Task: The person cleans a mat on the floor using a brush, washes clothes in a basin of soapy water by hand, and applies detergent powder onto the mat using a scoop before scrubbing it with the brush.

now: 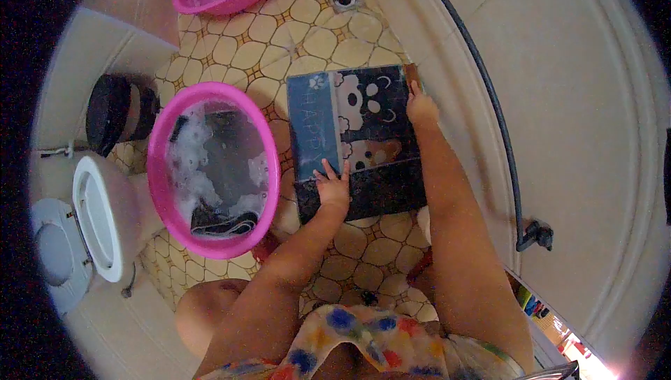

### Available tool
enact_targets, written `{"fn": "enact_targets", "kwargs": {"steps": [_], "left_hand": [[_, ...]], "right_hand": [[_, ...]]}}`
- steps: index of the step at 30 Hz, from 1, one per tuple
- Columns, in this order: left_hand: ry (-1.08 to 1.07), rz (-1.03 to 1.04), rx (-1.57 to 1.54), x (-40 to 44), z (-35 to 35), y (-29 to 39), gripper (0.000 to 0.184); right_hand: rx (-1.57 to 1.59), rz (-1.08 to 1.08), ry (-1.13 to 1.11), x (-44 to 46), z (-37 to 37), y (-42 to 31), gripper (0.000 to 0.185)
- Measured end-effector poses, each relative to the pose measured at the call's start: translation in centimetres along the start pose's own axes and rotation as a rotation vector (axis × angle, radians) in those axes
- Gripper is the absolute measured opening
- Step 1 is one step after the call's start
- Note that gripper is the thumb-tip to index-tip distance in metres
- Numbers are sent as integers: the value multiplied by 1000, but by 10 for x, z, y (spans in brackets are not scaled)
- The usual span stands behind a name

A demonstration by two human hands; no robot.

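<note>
A floor mat (314,114) with cartoon animal faces, a blue-grey lettered band and a dark strip lies on the tiles in front of me. My left hand (333,190) rests flat on its lower middle, fingers spread, holding nothing. At the mat's right edge, my right hand (423,109) has its fingers curled, with one finger pointing forward. A small brown piece (411,72) shows just beyond those fingertips; whether it is a held object or part of the mat, I cannot tell.
Left of the mat stands a pink basin (274,163) with sudsy water and dark cloth (220,225). Another pink basin (231,4) is at the top. A floor drain (344,1), a toilet (98,219), a dark bin (110,111) and a black hose (489,86) along the wall surround the floor.
</note>
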State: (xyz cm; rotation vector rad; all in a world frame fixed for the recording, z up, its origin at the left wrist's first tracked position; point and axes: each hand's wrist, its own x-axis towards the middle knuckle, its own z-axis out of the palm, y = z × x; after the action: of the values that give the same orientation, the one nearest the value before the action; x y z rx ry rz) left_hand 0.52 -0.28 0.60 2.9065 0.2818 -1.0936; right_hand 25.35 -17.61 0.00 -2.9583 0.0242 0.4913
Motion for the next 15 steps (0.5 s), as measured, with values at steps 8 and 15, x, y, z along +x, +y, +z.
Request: {"fn": "enact_targets", "kwargs": {"steps": [8, 15], "left_hand": [[3, -6, -14, 1, -2, 0, 102], [2, 31, -9, 9, 12, -1, 102]], "right_hand": [[-30, 20, -33, 18, -14, -16, 48], [284, 45, 79, -53, -33, -58, 43]]}}
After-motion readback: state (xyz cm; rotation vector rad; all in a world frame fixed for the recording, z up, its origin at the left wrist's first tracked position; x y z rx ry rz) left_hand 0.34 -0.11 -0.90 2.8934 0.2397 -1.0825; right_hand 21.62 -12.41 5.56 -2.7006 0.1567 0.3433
